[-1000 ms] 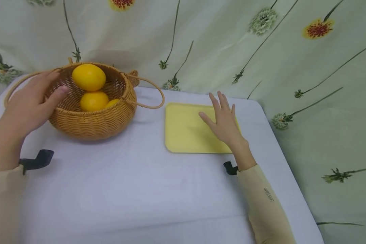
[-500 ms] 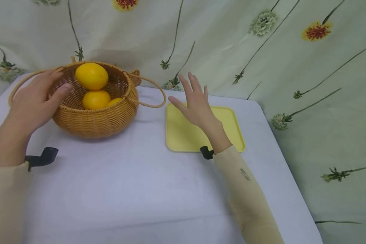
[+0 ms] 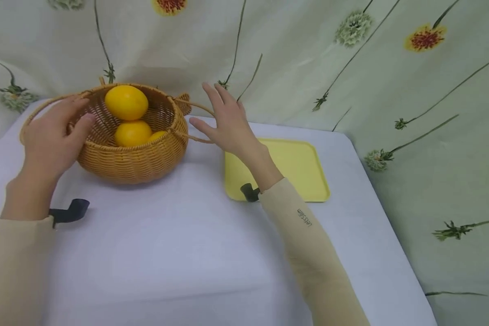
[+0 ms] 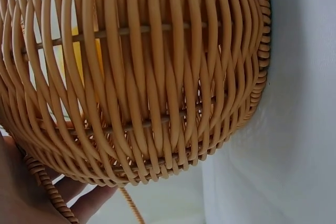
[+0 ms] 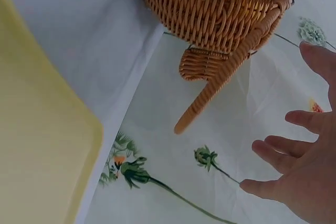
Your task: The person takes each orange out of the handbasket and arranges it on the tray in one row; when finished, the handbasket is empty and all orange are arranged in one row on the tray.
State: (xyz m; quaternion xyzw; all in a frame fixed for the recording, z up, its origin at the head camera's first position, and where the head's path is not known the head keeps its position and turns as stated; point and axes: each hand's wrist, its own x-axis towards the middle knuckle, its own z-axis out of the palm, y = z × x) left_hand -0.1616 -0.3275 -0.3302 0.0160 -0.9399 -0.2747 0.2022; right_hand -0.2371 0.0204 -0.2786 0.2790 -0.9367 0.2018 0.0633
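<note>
A wicker basket (image 3: 132, 165) stands on the table at the back left. Inside it are yellow lemon-like fruits: one on top (image 3: 126, 103), another below it (image 3: 132, 133), and a third partly hidden. My left hand (image 3: 53, 136) grips the basket's left end, its thumb over the rim; in the left wrist view, the fingers (image 4: 92, 200) pass behind the left handle (image 4: 50, 190). My right hand (image 3: 228, 124) is spread with straight fingers and holds nothing. It hovers by the right handle (image 3: 195, 138), apart from it in the right wrist view.
A shallow yellow tray (image 3: 297, 167) lies right of the basket, partly under my right forearm. White cloth covers the table (image 3: 179, 253). A flower-patterned curtain (image 3: 293, 54) hangs behind and along the right side.
My right hand has moved left from over the yellow tray to the basket's right handle. My left hand stays at the basket; the view has shifted slightly.
</note>
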